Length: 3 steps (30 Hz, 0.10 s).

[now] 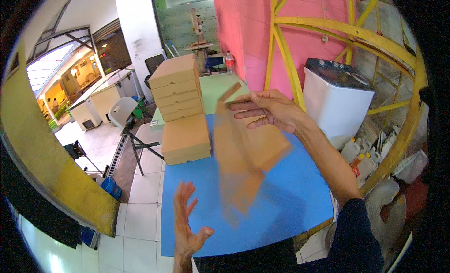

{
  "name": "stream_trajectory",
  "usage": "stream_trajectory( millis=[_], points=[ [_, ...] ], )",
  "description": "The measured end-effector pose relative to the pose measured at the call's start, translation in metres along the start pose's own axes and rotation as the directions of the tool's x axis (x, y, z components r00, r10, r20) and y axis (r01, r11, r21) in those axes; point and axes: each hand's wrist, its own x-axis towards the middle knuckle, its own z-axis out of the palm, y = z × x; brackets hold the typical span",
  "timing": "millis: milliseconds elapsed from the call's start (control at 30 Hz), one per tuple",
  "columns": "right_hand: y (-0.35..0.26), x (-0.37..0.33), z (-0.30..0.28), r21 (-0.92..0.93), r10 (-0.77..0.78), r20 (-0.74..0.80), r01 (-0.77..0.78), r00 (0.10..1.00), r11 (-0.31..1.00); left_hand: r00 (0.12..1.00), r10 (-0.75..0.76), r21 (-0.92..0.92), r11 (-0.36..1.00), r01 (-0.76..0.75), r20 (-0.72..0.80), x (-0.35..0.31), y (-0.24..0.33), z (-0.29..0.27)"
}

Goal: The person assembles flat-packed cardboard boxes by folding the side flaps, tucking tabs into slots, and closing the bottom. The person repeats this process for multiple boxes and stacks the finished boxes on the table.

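Note:
A flat brown cardboard box blank (246, 144), smeared by motion, is tilted over the blue tabletop (290, 202). Close to its upper edge is my right hand (267, 111), fingers stretched leftward and apart; no grip on the cardboard shows. Lower left, my left hand (187, 223) is raised above the table's near edge, thumb and fingers spread, holding nothing. To the left of the blank stand folded cardboard boxes: one closed box (186, 140) in front, and a stack of several boxes (176, 90) behind it.
A pale green table surface (220, 85) continues behind the blue one, with a plastic bottle (229, 62) at its far end. A white washing machine (335, 99) and yellow metal frame (286, 62) stand right. Jugs (365, 163) sit below. A folding chair (126, 116) is left.

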Motion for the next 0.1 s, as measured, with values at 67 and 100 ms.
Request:
stream_trajectory(
  millis=[67, 100],
  points=[
    [-0.035, -0.011, 0.035, -0.197, -0.081, 0.028, 0.085, 0.996, 0.977, 0.992, 0.121, -0.042, 0.992, -0.119, 0.038, 0.033, 0.039, 0.001],
    [-0.056, -0.017, 0.049, -0.288, -0.122, 0.113, 0.15, 0.986, 0.946, 0.982, 0.182, -0.061, 0.982, -0.179, 0.051, 0.048, 0.059, 0.0]
  ],
)
